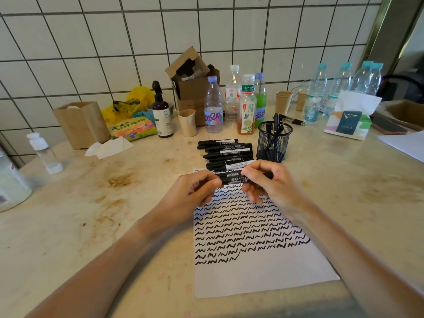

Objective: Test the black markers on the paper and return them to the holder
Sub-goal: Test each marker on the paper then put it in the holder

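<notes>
Black marker [236, 177] held by both hands, left hand [195, 191] & right hand [270, 184].

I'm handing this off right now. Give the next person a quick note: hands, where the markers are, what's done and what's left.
Left hand and right hand both grip one black marker, held level above the top of the paper; whether its cap is on cannot be told.
Pile of markers lies on the table just left of the mesh holder; the holder has only a few markers in it.
Done: many rows of squiggles on the paper.
Left: deal with the held marker, then test the pile and put each in the holder.
</notes>
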